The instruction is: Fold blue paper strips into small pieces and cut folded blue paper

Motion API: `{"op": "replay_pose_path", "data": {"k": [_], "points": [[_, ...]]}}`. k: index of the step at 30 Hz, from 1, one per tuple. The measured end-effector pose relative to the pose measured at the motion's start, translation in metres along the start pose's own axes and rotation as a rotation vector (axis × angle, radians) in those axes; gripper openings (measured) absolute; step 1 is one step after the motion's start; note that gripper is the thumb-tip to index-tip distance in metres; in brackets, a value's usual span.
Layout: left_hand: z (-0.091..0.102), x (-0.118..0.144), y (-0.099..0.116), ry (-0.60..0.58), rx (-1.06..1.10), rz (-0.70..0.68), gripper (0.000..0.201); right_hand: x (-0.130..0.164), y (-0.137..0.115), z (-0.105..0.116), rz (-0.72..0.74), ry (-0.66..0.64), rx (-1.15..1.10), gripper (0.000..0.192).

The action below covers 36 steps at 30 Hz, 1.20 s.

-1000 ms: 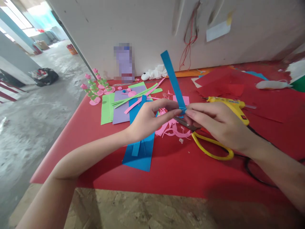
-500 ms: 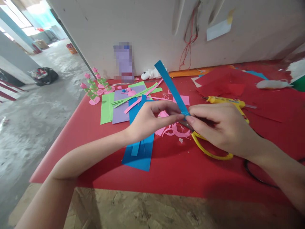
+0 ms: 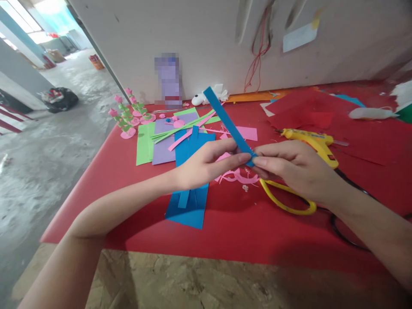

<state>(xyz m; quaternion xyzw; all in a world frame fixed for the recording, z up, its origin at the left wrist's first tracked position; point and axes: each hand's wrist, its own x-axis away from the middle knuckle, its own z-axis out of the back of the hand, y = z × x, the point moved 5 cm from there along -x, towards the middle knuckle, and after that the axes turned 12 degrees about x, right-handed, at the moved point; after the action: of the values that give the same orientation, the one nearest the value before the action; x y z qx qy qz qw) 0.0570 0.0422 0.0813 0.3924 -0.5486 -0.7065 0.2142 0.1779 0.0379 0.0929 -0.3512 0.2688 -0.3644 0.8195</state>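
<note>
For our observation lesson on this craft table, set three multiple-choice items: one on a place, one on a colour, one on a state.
1. Where do the yellow-handled scissors lie?
A under the right hand
B on the green paper sheet
C on the floor

2. What colour is the long paper strip held by both hands?
A pink
B blue
C green

3. How does that strip stand?
A flat on the table
B rolled up
C slanting up and away to the left

Answers: 1 A, handles show below the hand; 2 B, plainly blue; 3 C, the left hand pinches its lower end too.
</note>
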Motion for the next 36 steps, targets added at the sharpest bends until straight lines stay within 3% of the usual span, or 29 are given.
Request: {"op": "replay_pose_path", "data": {"k": [7, 13, 17, 23, 29, 36], "points": [[0.002, 0.0, 0.009, 0.063, -0.112, -0.129, 0.026, 0.003, -0.002, 0.004, -0.012, 0.063, 0.125, 0.029], [-0.002, 0.002, 0.018, 0.073, -0.362, -0.322, 0.027, 0.003, 0.001, 0.003, -0.003, 0.082, 0.032, 0.032], [0.0, 0.002, 0.019, 0.131, -0.419, -0.337, 0.021, 0.004, 0.006, 0.002, -0.095, 0.088, -0.037, 0.032], [0.013, -0.002, 0.015, 0.282, -0.204, -0.271, 0.011, 0.003, 0.013, -0.002, -0.15, 0.032, -0.266, 0.026], [0.017, -0.002, 0.008, 0.329, -0.084, -0.204, 0.003, 0.002, 0.013, -0.006, -0.2, 0.022, -0.392, 0.029], [0.014, 0.0, 0.017, 0.24, -0.182, -0.391, 0.008, 0.004, 0.01, -0.011, -0.23, 0.058, -0.53, 0.029]]}}
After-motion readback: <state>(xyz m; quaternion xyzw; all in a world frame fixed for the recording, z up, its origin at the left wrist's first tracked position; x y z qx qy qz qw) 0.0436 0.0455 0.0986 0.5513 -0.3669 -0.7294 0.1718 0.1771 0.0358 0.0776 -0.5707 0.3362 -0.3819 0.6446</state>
